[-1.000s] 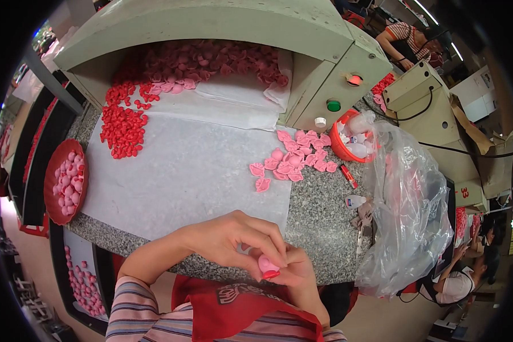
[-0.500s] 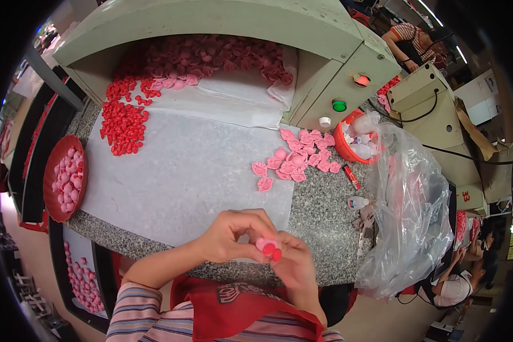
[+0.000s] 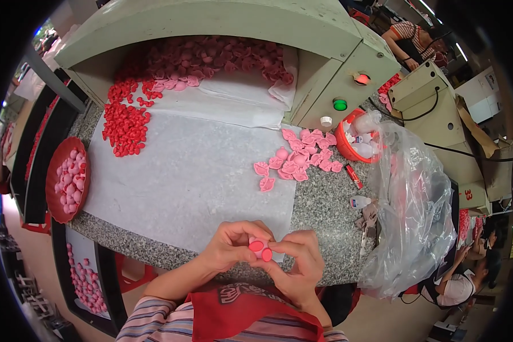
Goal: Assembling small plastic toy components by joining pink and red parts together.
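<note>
Close to the table's near edge, my left hand [image 3: 229, 245] pinches a small pink rounded piece [image 3: 260, 241] that bears two red ovals. My right hand [image 3: 300, 260] grips the same piece from the other side with thumb and index finger. Its red ovals face toward me. Beyond my hands, a group of pink moulded pieces [image 3: 300, 159] lies at the right edge of a white sheet [image 3: 176, 182]. A heap of small red pieces [image 3: 123, 126] is at the sheet's far left.
A red bowl [image 3: 51, 182] of pink pieces stands at the left. A pale green cabinet [image 3: 211, 21] covers more pink pieces at the back. On the right are an orange basket [image 3: 344, 143] of bottles, a red tube [image 3: 353, 176], a small bottle [image 3: 359, 202] and a clear plastic bag [image 3: 410, 228].
The pink piece has turned and moved slightly left and up, so its two red ovals show wider apart. My right hand has come up and its fingers are more visible.
</note>
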The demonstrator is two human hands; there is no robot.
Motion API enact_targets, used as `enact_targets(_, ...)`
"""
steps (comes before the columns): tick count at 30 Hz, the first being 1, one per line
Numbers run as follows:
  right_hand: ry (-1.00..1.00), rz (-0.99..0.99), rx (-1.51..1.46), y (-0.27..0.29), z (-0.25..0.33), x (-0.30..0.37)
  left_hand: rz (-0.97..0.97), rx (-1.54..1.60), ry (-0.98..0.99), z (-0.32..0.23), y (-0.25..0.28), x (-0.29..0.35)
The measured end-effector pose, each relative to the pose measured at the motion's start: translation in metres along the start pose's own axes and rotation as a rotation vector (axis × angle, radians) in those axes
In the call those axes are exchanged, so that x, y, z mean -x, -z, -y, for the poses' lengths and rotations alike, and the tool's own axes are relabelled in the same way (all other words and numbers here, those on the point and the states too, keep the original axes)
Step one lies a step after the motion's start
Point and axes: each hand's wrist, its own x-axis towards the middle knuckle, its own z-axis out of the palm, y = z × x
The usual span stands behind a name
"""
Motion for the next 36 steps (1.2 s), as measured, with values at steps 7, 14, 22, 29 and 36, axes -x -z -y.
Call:
enact_targets(7,0.158,-0.003,-0.014,0.000,-0.001,-0.001,0.107,-0.056,-0.061,-0.008,0.002,0.002)
enact_targets(14,0.135,-0.003,0.043,-0.004,0.006,-0.009,0.076,0.151,-0.017,0.005,0.003,0.004)
enact_targets(22,-0.009,-0.206,0.016,-0.021,0.004,-0.001,0.123,0.680,0.138,0.025,-0.005,-0.005)
enact_targets(29,-0.017,-0.207,0.029,-0.018,0.005,0.000,0.054,0.633,0.139,0.024,-0.010,-0.005)
enact_targets(36,-0.014,-0.201,0.004,-0.019,0.001,0.003,0.062,0.616,0.109,0.024,-0.009,-0.005)
